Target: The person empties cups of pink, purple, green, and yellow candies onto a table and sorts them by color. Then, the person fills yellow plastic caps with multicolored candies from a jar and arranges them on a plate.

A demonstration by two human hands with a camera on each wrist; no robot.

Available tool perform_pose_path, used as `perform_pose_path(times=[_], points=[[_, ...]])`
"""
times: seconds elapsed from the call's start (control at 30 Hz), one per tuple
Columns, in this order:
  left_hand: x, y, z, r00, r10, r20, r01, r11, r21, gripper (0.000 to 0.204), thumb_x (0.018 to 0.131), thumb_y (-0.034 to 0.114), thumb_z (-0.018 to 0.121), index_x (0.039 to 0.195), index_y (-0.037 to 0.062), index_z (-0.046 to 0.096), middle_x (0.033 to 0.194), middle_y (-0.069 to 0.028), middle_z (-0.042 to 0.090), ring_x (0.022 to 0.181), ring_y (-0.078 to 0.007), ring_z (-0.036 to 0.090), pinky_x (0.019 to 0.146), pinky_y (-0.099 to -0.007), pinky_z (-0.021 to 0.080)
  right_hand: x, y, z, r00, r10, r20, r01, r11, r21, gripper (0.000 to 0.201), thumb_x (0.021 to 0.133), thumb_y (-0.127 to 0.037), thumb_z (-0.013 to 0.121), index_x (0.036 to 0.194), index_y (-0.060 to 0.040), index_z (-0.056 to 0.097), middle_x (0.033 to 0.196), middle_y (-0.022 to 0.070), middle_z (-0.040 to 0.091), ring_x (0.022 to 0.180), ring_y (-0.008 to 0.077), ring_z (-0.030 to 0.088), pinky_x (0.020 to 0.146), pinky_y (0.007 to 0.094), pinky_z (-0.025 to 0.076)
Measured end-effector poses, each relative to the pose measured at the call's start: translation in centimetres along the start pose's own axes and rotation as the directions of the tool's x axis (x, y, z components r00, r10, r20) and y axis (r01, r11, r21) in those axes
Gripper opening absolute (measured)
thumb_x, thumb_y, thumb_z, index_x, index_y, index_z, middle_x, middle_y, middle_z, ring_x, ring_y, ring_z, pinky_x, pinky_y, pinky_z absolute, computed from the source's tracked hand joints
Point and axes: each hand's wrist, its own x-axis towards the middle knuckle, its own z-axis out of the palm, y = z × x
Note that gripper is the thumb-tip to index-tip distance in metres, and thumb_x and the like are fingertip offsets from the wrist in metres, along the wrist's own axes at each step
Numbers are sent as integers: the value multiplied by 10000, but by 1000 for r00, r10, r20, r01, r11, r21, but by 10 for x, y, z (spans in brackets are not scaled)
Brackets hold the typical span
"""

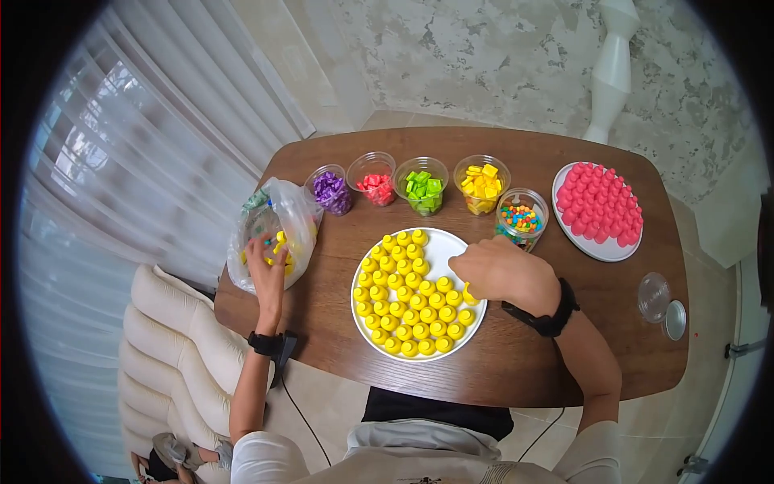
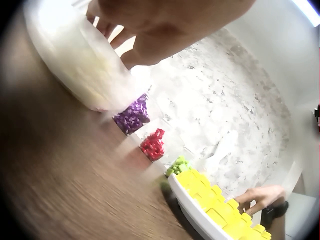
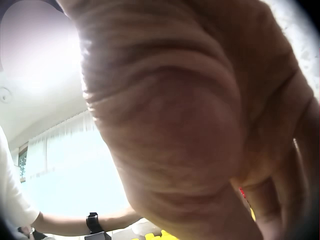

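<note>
My left hand (image 1: 268, 269) reaches into an open clear plastic bag (image 1: 300, 230) at the table's left end, its fingers spread among loose yellow pieces (image 1: 280, 237). In the left wrist view this hand hangs over the whitish, blurred bag (image 2: 75, 60). My right hand (image 1: 508, 277) is bent down over the right side of a round white plate (image 1: 451, 242). It pinches a small yellow knob-topped piece (image 1: 469, 295) at the plate's edge, most of its fingertips hidden under the hand. Rows of similar yellow pieces (image 1: 418, 302) stand upright on the plate, with a bare patch at its upper right.
Clear cups along the back hold purple (image 1: 331, 192), red (image 1: 376, 189), green (image 1: 423, 191) and yellow (image 1: 482, 187) wrapped pieces. A jar of small coloured candies (image 1: 520, 217) stands behind my right hand. A white plate (image 1: 601, 250) of pink pieces and two lids (image 1: 676, 319) lie at right.
</note>
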Motion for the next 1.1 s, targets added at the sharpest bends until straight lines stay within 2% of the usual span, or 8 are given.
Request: perform_pose_path(times=[0.13, 0.2, 0.43, 0.63, 0.83, 0.97, 1.07, 1.1], points=[[4, 99, -21, 989, 93, -112, -109, 983, -149, 277, 937, 137, 730, 1176, 1, 690, 1164, -126, 664, 1129, -325, 615, 1025, -410, 466, 3, 13, -10, 999, 52, 14, -52, 999, 16, 160, 843, -109, 706, 968, -28, 648, 880, 183, 713, 887, 372, 718, 741, 506, 539], [0, 131, -27, 932, 358, 58, -327, 898, -296, 260, 944, 96, 721, 1185, 6, 685, 1176, -118, 652, 1094, -300, 638, 974, -398, 497, 6, 19, -15, 998, 48, -45, -47, 998, 31, 165, 851, -111, 702, 975, -24, 637, 876, 181, 711, 872, 376, 714, 737, 510, 533], [-20, 240, 11, 500, 434, 749, 287, 733, -617, 486, 968, 87, 738, 1408, -5, 556, 1165, -88, 681, 964, -130, 683, 897, -311, 555, 10, 13, -54, 946, 254, -203, -144, 887, 440, 132, 902, -77, 645, 999, -5, 593, 805, 175, 690, 788, 350, 696, 688, 470, 510], [-10, 255, 37, 549, 385, 742, 492, 569, -659, 346, 1025, 120, 687, 1323, -46, 625, 939, -54, 720, 822, -103, 670, 776, -283, 560, 8, 3, -69, 906, 276, -320, -34, 803, 595, 122, 927, -82, 627, 997, 7, 584, 815, 207, 716, 767, 385, 696, 681, 459, 511], [-4, 277, 33, 596, 477, 646, 419, 501, -757, 292, 1009, 78, 687, 1274, -39, 652, 978, -58, 707, 805, -109, 664, 758, -286, 552, -1, 6, -85, 824, 334, -458, 12, 797, 603, 212, 987, -171, 659, 958, 27, 589, 781, 178, 710, 637, 310, 687, 584, 405, 508], [-4, 304, 35, 544, 539, 643, 295, 595, -748, 295, 974, 85, 716, 1233, -42, 657, 1022, -91, 709, 828, -153, 679, 745, -305, 552, -10, 32, -93, 717, 440, -540, 127, 680, 722, 236, 1031, -185, 651, 971, 40, 614, 766, 87, 697, 566, 105, 633, 471, 281, 489], [0, 321, 62, 581, 715, 388, -350, 650, -674, 305, 889, 23, 703, 1184, -39, 659, 971, -182, 659, 792, -338, 663, 699, -368, 548, -16, 35, -103, 522, 558, -644, 185, 663, 725, 223, 1026, -177, 668, 986, 40, 629, 790, 81, 707, 573, 75, 603, 466, 240, 512], [1, 327, 69, 582, 716, 385, -352, 649, -675, 305, 889, 23, 703, 1184, -39, 659, 971, -182, 659, 792, -338, 663, 699, -368, 548, -17, 33, -105, 522, 556, -647, 186, 666, 722, 223, 1026, -177, 668, 986, 40, 629, 790, 81, 707, 573, 75, 603, 466, 240, 512]])
